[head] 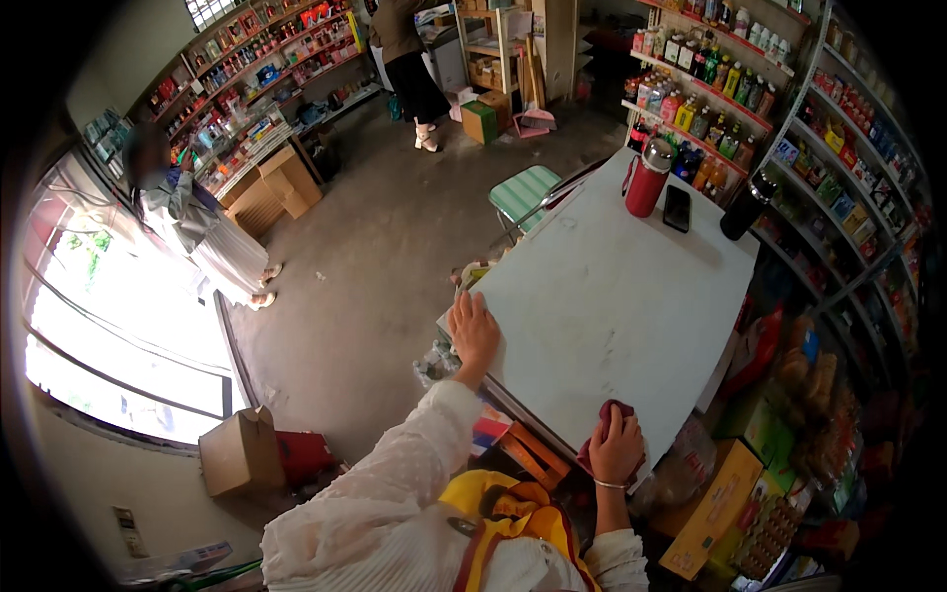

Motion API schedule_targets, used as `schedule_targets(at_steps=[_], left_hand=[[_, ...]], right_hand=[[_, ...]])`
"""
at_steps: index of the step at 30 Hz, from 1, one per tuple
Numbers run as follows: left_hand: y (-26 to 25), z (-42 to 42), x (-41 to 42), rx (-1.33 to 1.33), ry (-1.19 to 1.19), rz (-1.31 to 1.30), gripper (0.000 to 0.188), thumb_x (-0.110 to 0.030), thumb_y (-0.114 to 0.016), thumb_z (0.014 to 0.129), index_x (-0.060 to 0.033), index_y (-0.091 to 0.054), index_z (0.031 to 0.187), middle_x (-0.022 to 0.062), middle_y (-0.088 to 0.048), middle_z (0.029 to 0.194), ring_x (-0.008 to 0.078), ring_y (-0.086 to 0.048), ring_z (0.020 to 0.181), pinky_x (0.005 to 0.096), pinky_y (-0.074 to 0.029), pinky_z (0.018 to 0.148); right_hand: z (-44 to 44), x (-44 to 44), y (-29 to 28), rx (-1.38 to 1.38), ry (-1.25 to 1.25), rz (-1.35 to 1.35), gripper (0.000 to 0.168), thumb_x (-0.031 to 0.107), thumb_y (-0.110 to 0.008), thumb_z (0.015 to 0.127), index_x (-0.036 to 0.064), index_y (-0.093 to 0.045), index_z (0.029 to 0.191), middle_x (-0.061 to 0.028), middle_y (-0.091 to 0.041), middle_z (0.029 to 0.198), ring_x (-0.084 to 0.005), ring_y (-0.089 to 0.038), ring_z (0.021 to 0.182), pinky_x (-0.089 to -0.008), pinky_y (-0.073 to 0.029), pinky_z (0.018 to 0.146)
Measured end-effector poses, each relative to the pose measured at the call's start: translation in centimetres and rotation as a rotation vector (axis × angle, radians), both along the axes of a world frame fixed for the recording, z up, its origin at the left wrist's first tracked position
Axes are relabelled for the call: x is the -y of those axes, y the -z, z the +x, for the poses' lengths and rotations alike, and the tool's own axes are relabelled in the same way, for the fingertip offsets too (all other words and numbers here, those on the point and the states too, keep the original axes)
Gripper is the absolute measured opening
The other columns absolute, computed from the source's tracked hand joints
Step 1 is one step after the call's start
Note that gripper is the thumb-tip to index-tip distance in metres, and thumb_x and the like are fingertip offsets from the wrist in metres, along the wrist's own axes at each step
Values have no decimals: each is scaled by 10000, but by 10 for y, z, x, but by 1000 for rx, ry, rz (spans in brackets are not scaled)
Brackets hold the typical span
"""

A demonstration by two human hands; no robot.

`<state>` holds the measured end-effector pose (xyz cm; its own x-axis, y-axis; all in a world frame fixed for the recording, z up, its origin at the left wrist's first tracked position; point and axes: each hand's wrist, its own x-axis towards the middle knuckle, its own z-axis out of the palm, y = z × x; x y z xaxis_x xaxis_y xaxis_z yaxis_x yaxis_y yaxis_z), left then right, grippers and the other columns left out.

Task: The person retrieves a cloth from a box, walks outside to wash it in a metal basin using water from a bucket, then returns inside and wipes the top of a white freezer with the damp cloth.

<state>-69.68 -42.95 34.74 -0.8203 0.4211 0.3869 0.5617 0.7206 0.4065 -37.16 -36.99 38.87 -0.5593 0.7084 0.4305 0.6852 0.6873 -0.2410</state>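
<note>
Before me stands a white tabletop (592,296) with a few dark smudges on its surface. My left hand (473,331) rests on its left corner, fingers spread and holding nothing. At the near right corner, my right hand (618,449) grips a dark red cloth (611,416) pressed to the surface. Toward the far end are a red vacuum flask (648,181) with a silver cap and a black smartphone (677,208) lying flat. A black bottle (747,207) stands at the far right edge.
Shelves of bottled drinks (695,96) rise behind the table. A green-topped chair (524,194) stands beyond its left side. Cartons (710,510) and packaged goods crowd the right. One person (192,214) stands near the doorway, another (407,66) at the back. A cardboard box (240,451) sits lower left.
</note>
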Motion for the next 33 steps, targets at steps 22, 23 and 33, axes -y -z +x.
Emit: schedule_targets(at_steps=[22,23,33], left_hand=[[15,-17,-3,-150,7,-74,380,-249,-453,935,-149,-505,1298,98,-445,1392,273,-376,1302,433,-245,1086],[17,-17,-3,-163,4,-75,386,-253,-452,936,-150,-500,1304,98,-449,1388,271,-372,1308,431,-236,1092],[15,-17,-3,-39,48,-108,403,-256,-463,936,-120,-471,1315,103,-399,1420,238,-289,1359,422,-184,1112]], right_hand=[[48,59,-16,145,33,-187,380,173,-634,797,186,-625,1177,-100,-527,890,-296,-559,745,-406,-484,646],[42,51,-16,167,38,-171,380,166,-631,799,190,-624,1179,-100,-529,894,-297,-558,745,-406,-484,649],[5,20,-25,343,91,-316,425,137,-614,804,179,-589,1227,-97,-529,902,-300,-566,762,-412,-488,660]])
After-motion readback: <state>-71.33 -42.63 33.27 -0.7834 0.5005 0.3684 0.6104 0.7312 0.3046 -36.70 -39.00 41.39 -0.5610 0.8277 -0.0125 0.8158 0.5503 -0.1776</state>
